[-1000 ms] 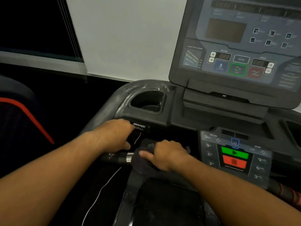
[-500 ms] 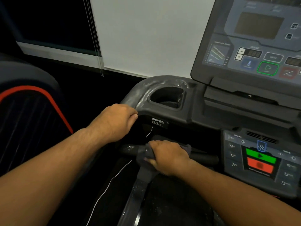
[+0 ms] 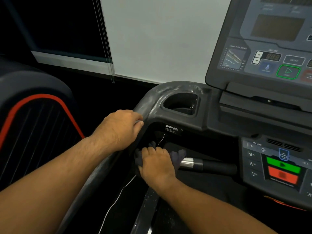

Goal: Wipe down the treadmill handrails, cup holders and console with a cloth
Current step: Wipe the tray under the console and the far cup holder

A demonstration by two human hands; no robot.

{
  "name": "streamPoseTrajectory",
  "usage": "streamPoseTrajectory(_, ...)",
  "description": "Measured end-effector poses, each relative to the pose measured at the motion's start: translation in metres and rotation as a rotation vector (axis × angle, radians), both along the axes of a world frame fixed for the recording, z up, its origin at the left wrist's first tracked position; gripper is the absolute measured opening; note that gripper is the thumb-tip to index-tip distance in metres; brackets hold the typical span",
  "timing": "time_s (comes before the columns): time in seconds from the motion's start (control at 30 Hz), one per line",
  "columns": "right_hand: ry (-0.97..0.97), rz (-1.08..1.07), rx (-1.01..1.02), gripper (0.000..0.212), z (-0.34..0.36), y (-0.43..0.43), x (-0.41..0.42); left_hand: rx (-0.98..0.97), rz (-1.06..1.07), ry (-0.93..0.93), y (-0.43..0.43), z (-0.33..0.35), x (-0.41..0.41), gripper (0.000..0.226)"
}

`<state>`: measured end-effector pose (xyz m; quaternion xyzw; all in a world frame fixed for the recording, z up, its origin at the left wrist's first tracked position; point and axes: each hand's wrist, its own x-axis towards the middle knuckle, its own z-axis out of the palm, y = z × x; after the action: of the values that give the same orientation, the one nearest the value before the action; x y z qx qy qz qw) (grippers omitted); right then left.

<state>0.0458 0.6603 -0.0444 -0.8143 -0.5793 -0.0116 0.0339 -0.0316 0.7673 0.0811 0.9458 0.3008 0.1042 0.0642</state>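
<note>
My right hand (image 3: 156, 164) grips a dark grey cloth (image 3: 177, 157) wrapped round the left end of the black crossbar (image 3: 209, 165), beside its silver sensor band (image 3: 186, 163). My left hand (image 3: 119, 130) holds the grey left handrail (image 3: 145, 105) where it curves into the console deck. The smeared left cup holder (image 3: 180, 103) sits just beyond. The upper console (image 3: 263, 53) stands at the top right. The lower keypad (image 3: 280, 166), with a green and a red button, is at the right.
A thin white cord (image 3: 118, 198) hangs from under the deck past my right hand. Another machine's dark cover with a red stripe (image 3: 33, 115) stands to the left. A pale wall and a dark window (image 3: 64, 26) lie behind.
My right hand has slid the cloth leftward along the crossbar, baring the silver band. My left hand has moved from the crossbar up onto the handrail's curve. The view has swung left.
</note>
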Motion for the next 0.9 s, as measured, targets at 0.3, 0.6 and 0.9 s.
streamPoseTrajectory(0.3, 0.443, -0.219, -0.216, 0.038, 0.032, 0.034, 0.029, 0.005, 0.030, 0.066, -0.003, -0.010, 0.000, 0.023)
streamPoseTrajectory(0.6, 0.036, 0.147, 0.105, 0.039, -0.003, -0.003, 0.018, -0.005, 0.009, 0.138, -0.009, -0.022, 0.023, 0.030)
streamPoseTrajectory(0.9, 0.481, 0.071, 0.314, 0.022, 0.008, -0.059, 0.055, -0.162, -0.098, 0.132, -0.022, -0.038, 0.051, 0.028)
